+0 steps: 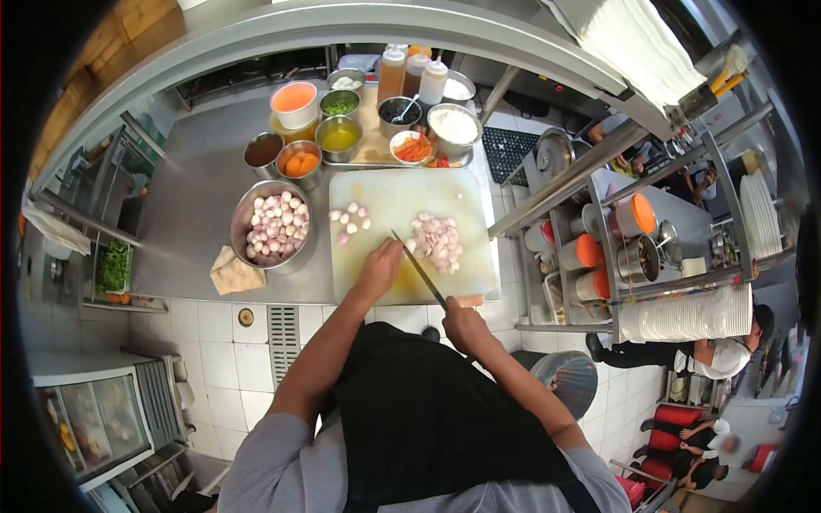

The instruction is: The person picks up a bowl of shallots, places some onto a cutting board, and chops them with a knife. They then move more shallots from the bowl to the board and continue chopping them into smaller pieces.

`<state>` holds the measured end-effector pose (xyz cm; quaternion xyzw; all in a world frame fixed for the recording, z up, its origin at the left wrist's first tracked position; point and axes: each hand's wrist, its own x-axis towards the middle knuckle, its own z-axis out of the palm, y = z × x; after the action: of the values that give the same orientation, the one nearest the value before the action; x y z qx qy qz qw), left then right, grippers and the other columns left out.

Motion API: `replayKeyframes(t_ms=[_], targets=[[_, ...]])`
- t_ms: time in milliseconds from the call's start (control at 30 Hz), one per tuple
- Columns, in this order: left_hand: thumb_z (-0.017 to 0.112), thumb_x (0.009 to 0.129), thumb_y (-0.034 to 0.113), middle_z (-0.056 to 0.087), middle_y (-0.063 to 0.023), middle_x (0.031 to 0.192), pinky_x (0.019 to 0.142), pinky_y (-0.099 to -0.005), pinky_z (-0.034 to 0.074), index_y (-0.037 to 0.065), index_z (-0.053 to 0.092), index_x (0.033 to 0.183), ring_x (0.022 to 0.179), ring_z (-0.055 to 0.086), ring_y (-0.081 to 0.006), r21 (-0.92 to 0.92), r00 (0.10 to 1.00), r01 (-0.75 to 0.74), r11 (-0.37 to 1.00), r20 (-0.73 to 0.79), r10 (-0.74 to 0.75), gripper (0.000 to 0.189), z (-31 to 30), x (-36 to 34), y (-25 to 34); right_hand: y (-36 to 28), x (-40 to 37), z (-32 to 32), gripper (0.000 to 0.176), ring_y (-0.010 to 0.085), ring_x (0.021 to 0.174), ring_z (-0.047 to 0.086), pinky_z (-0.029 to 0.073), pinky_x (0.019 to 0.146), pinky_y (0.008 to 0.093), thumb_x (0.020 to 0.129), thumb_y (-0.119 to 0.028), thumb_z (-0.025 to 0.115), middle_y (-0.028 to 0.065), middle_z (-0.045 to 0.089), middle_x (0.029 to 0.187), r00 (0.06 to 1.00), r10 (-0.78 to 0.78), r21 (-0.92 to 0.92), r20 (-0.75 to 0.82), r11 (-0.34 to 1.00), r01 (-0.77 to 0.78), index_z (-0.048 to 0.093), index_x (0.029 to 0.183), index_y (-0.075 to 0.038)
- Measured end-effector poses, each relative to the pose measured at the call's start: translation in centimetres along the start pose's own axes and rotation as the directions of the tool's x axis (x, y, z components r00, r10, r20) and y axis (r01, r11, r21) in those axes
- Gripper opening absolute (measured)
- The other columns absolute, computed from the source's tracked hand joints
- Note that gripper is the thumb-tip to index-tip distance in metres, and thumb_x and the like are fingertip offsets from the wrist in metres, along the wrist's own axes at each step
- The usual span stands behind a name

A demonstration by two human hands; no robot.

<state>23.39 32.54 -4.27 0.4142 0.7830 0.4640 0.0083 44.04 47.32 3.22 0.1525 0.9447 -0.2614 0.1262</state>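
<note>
My right hand [468, 329] grips the handle of a kitchen knife [423, 272], whose blade slants up and left across the white cutting board [475, 214]. By the blade's tip, my left hand [381, 265] is closed with its fingertips down on the board; whatever they pinch is hidden. Right of the blade lies a pile of cut shallots [436, 242]. Several whole peeled shallots [351, 221] rest on the board's left part. A steel bowl [237, 224] full of peeled shallots [278, 224] stands left of the board.
A folded cloth [237, 272] lies by the bowl at the table's front edge. Behind the board are a tub of chopped greens [339, 104], yellow liquid [339, 137], white powder [454, 126] and squeeze bottles [434, 83]. Shelves with stacked plates [684, 315] stand right; other people [718, 355] are beyond.
</note>
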Motion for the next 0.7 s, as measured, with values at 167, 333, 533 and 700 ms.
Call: replayKeyframes(t_ms=[167, 333, 533, 700], targets=[[0.054, 0.094, -0.001, 0.058, -0.0223, 0.095, 0.072, -0.0511, 0.050, -0.002, 0.057, 0.102, 0.087, 0.060, -0.0450, -0.003, 0.999, -0.027, 1.000, -0.037, 0.027, 0.009, -0.1, 0.0, 0.1, -0.1, 0.6, -0.5, 0.020, 0.0502, 0.073, 0.066, 0.052, 0.065, 0.0602, 0.094, -0.014, 0.053, 0.0324, 0.065, 0.077, 1.000, 0.022, 0.002, 0.016, 1.000, -0.022, 0.047, 0.106, 0.000], [0.054, 0.094, 0.000, 0.058, -0.0219, 0.094, 0.072, -0.0507, 0.050, -0.003, 0.057, 0.101, 0.086, 0.060, -0.0448, -0.029, 0.999, 0.007, 1.000, -0.048, -0.009, 0.008, 0.2, -0.1, 0.2, 0.7, 0.4, 0.7, 0.020, 0.0509, 0.073, 0.065, 0.051, 0.065, 0.0604, 0.094, -0.014, 0.053, 0.0318, 0.065, 0.076, 1.000, 0.004, 0.019, -0.001, 1.000, -0.004, 0.046, 0.106, 0.000], [0.055, 0.094, -0.001, 0.057, -0.0218, 0.092, 0.071, -0.0506, 0.049, -0.003, 0.057, 0.100, 0.085, 0.059, -0.0446, -0.033, 0.998, -0.008, 0.999, -0.056, 0.006, 0.007, 0.0, 0.1, 0.3, 0.3, 0.8, 0.0, 0.020, 0.0524, 0.074, 0.064, 0.050, 0.065, 0.0613, 0.094, -0.014, 0.052, 0.0326, 0.064, 0.076, 0.998, -0.055, 0.005, -0.017, 0.998, 0.055, 0.046, 0.106, 0.000], [0.057, 0.093, -0.001, 0.057, -0.0215, 0.091, 0.071, -0.0502, 0.049, -0.002, 0.057, 0.100, 0.083, 0.059, -0.0446, -0.018, 0.997, -0.017, 1.000, -0.078, 0.015, 0.007, 0.0, 0.0, 0.3, -0.3, -0.2, -1.3, 0.019, 0.0520, 0.074, 0.065, 0.051, 0.066, 0.0612, 0.093, -0.013, 0.053, 0.0330, 0.064, 0.077, 0.999, 0.017, 0.023, 0.035, 1.000, -0.018, 0.046, 0.106, 0.001]])
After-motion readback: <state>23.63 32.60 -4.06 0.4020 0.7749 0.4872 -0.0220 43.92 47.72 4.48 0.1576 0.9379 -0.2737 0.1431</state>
